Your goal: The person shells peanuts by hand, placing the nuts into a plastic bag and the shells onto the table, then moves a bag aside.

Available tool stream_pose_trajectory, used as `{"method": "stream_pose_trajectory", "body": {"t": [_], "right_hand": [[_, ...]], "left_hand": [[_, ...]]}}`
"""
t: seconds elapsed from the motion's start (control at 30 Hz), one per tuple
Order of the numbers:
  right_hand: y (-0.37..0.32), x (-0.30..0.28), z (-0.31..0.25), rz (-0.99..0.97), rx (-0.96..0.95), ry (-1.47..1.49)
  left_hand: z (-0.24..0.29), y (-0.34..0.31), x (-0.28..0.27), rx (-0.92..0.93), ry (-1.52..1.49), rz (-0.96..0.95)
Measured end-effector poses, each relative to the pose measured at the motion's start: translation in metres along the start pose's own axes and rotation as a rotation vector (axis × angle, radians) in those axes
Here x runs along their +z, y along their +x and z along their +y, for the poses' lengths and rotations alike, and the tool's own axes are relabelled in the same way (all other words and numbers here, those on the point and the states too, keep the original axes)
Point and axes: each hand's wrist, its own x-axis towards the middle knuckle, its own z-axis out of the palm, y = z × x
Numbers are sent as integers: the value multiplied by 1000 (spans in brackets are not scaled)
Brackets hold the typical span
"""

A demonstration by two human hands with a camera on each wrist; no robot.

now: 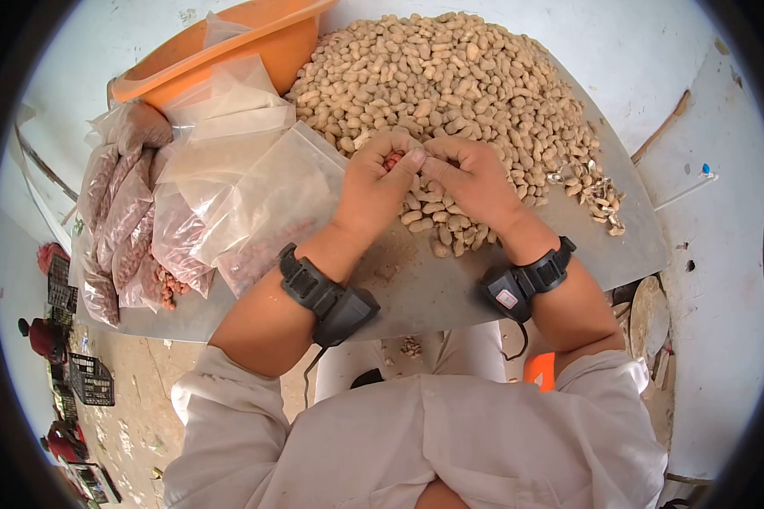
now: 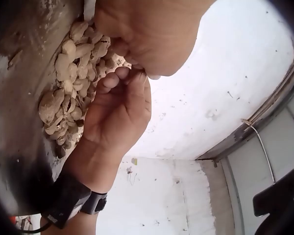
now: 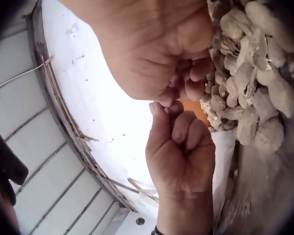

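Both hands meet fingertip to fingertip over the front of a large pile of unshelled peanuts (image 1: 450, 85). Reddish peanut kernels (image 1: 393, 159) show in the curled fingers of my left hand (image 1: 377, 185), which holds them. My right hand (image 1: 477, 180) has its thumb and bent forefinger drawn together against the left thumb tip. I cannot tell what lies between the right fingertips, as the fingers hide it. In the left wrist view, the right hand (image 2: 116, 110) has its other fingers folded inward. The right wrist view shows the left hand (image 3: 181, 156) with fingers curled toward its palm.
Clear plastic bags (image 1: 255, 187) lie left of the pile, beside bags filled with reddish kernels (image 1: 127, 187). Behind them stands an orange basin (image 1: 229, 51). Empty shells (image 1: 601, 191) lie at right on the grey table (image 1: 450, 297). Black crates (image 1: 90, 379) are on the floor at left.
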Motion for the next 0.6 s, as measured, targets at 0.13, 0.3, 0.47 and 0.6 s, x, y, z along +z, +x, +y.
{"method": "stream_pose_trajectory", "body": {"t": [0.13,0.3,0.47,0.6], "right_hand": [[2,6,12,86,-83,-81],[1,10,13,134,-28,-47],[1,10,8,125,181,472],[6,10,19,107,217,777]], "left_hand": [[-5,0,3,-21,-108,-12],[-5,-2,9,-135,-270,61],[1,-5,15,-151,-400,114],[0,-4,14,-164,-432,145]]}}
